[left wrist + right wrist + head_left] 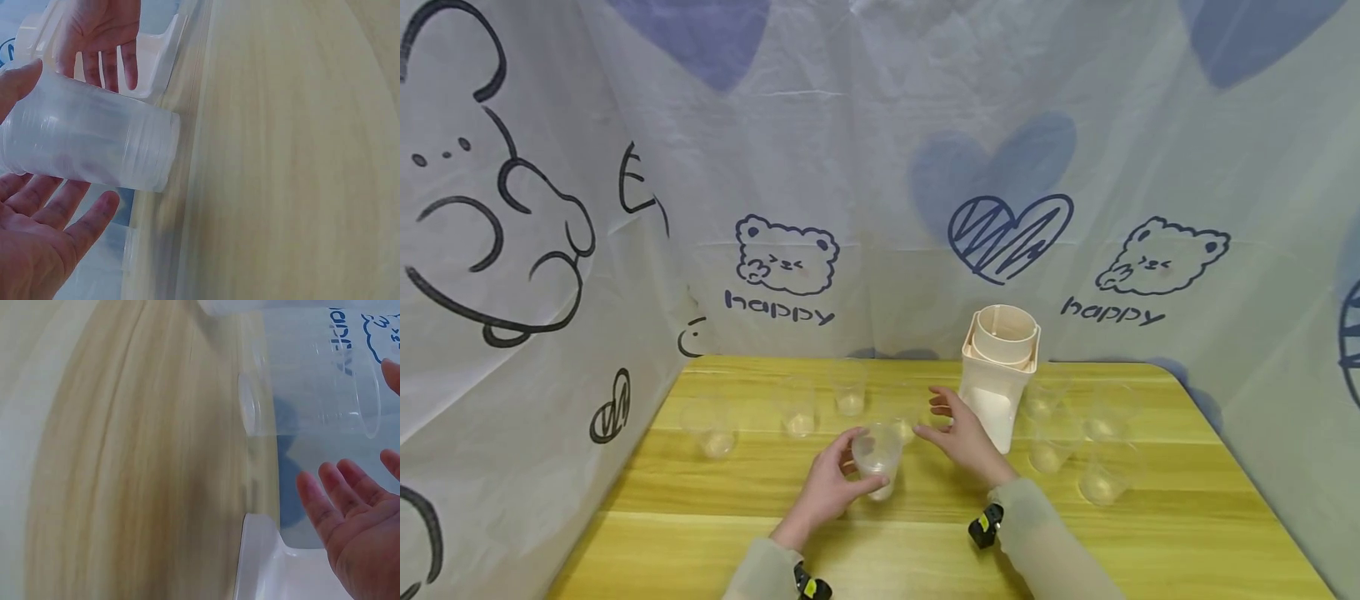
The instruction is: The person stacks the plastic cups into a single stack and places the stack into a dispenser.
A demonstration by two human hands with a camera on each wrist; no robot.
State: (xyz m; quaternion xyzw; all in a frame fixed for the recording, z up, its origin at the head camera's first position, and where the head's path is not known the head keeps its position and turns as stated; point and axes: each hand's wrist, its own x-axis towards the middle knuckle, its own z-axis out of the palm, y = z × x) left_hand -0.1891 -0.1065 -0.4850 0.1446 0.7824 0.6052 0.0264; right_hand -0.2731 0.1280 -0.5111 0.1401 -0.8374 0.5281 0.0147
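Observation:
My left hand (835, 483) holds clear plastic cups (877, 457) upright, thumb on the near side and fingers on the far side. Closely spaced rings near their base (147, 144) in the left wrist view show several nested together. To the right, my right hand (962, 437) is held out with spread, slightly bent fingers and nothing in its grasp. Its fingertips are near another clear cup (306, 394), which stands on the table just behind the held ones. A cream-white plastic holder (992, 396) with a round tube in its top stands right behind my right hand.
Single clear cups stand on the wood-grain table (925, 550): one at far left (718, 437), two at the back left, such as this cup (850, 400). Several more cups (1101, 483) cluster right of the holder. A printed cloth (880, 275) hangs behind the table and along its sides.

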